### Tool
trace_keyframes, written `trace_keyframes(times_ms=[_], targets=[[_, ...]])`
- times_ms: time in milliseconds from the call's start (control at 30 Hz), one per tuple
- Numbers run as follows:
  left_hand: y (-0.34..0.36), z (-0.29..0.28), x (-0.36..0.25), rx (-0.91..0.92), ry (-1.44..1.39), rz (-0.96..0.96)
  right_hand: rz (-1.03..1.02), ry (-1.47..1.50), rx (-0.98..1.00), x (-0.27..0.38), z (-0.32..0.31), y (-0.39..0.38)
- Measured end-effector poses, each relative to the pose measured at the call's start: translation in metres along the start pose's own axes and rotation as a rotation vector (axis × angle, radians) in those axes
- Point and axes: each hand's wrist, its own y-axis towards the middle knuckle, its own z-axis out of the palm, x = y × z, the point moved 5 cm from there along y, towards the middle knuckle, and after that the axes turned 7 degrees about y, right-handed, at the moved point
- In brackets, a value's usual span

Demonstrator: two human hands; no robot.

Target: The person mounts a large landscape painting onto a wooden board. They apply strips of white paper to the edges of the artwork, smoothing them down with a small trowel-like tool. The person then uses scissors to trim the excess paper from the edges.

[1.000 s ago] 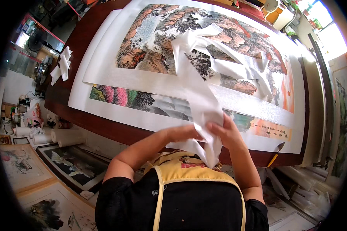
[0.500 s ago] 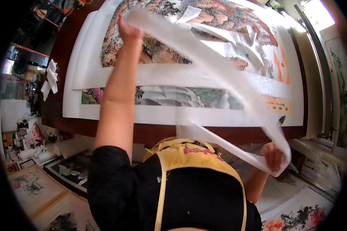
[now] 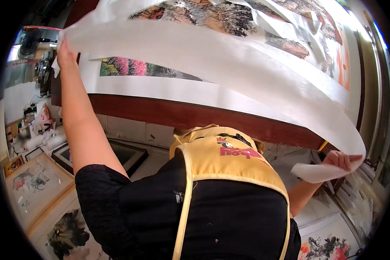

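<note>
A long strip of thin white paper (image 3: 229, 56) spans the space in front of me, held between my two hands. My left hand (image 3: 68, 55), arm outstretched, is closed on its far left end. My right hand (image 3: 337, 160) grips the other end low at the right, where the paper loops round and a free flap hangs toward me. Beneath the strip lie a landscape painting (image 3: 221, 18) in orange and black and a narrower painting with pink blossoms (image 3: 132, 67), both partly covered. Crumpled white paper scraps (image 3: 286, 27) rest on the landscape.
The dark red table edge (image 3: 195, 112) runs in front of me. A yellow stick-like thing (image 3: 323, 145) shows beside it near my right hand. Framed pictures (image 3: 37, 186) lean or lie at the lower left. A floral painting (image 3: 327, 251) lies at the lower right.
My left hand has moved left and nearer, and my right hand right and slightly up. The strip is now spread wider and covers much of the narrow painting.
</note>
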Motion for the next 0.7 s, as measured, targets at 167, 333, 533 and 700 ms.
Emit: trace_keyframes(times_ms=[167,333,533,700], targets=[[0.009,-0.134,0.039,-0.195,0.106,-0.085,0.285,-0.164,-0.018,-0.045,-0.062,-0.017],[0.012,-0.161,0.070,-0.175,0.141,-0.194,0.433,-0.347,-0.280,-0.062,-0.108,-0.055],[0.013,-0.175,0.074,0.069,1.324,-0.572,0.565,-0.312,-0.373,-0.102,-0.108,-0.075],[-0.091,0.019,0.055,-0.182,2.210,0.157,0.557,-0.225,-0.446,-0.096,-0.114,-0.091]])
